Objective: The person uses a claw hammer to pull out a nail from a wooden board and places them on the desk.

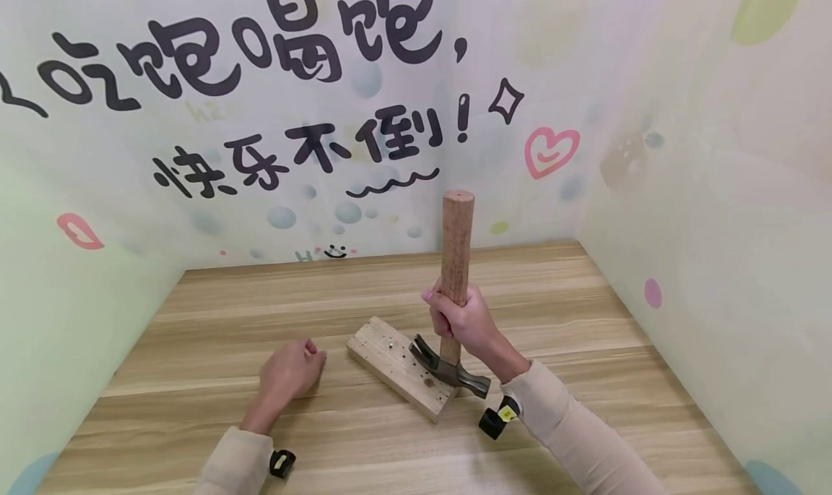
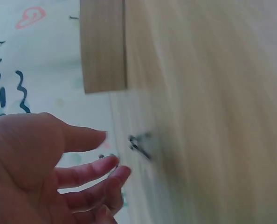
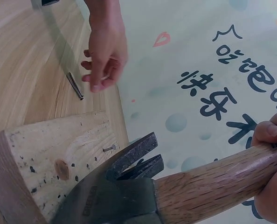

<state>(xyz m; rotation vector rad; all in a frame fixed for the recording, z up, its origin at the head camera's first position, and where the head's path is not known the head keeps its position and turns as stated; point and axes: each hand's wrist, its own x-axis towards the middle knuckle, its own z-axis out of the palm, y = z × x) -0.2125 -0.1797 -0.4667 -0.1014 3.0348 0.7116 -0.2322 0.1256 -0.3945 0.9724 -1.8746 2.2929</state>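
My right hand (image 1: 464, 318) grips the wooden handle of a claw hammer (image 1: 458, 242). The handle points up, and the metal head overlaps the near end of a wooden board (image 1: 396, 372) in the head view. Small dark holes dot the board's face, and a nail (image 3: 109, 148) stands in it beyond the claw. To the left of the board, my left hand (image 1: 292, 368) is low over the table with nothing in its grasp. Its thumb and loosely bent fingers are apart in the left wrist view, beside a few dark nails (image 2: 139, 147) lying on the table.
The wood-grain table (image 1: 260, 300) is bordered by a printed back wall (image 1: 312, 227) with large lettering and by a wall (image 1: 702, 278) on the right. Black wrist devices sit at both sleeves, the right one (image 1: 494, 421) close to the hammer head.
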